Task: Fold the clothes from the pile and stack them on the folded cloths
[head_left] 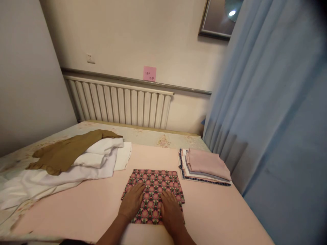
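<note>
A folded piece of patterned cloth [153, 194], dark with pink flowers, lies flat on the pink sheet [89, 207] in front of me. My left hand [133, 200] rests palm down on its left part, fingers stretched toward the far edge. On the right part lies my right hand [170, 208], also flat with its fingers extended. Both hands touch the cloth's top and neither grips it. Under the right hand and wrist, some of the cloth's near right side is hidden.
At the right sits a stack of folded cloths [208, 161], pink on top. Loose white cloths [94, 163] and a brown cloth [68, 149] lie heaped at the left. A blue curtain [268, 102] hangs along the right side; a radiator [122, 103] stands behind the bed.
</note>
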### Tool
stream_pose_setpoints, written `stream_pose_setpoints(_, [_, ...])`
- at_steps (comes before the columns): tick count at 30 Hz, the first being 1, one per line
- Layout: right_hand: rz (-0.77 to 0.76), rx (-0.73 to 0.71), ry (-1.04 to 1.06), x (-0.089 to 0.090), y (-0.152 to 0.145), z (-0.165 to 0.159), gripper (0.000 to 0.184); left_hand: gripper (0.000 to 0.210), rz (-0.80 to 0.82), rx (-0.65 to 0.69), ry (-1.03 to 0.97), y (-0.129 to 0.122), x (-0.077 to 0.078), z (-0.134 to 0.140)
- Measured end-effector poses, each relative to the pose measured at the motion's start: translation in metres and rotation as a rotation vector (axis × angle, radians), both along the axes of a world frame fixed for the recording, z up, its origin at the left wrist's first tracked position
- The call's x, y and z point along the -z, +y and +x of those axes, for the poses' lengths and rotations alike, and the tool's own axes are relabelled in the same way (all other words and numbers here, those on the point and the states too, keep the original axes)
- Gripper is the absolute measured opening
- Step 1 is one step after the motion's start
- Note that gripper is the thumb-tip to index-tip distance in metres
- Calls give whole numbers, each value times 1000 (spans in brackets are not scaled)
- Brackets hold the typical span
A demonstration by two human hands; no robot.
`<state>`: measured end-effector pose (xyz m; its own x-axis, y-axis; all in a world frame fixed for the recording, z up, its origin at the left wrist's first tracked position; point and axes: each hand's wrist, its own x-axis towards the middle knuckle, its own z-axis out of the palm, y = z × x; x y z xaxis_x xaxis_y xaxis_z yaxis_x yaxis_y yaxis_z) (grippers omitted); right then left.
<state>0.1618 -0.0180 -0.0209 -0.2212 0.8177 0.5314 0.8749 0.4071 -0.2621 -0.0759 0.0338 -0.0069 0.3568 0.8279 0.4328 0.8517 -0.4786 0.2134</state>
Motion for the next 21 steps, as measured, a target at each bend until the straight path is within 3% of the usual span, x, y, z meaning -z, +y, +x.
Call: stream_pose_setpoints(21, [20,0,7,1,-1,1,39,38,4,-6,-5,-1,0,-1])
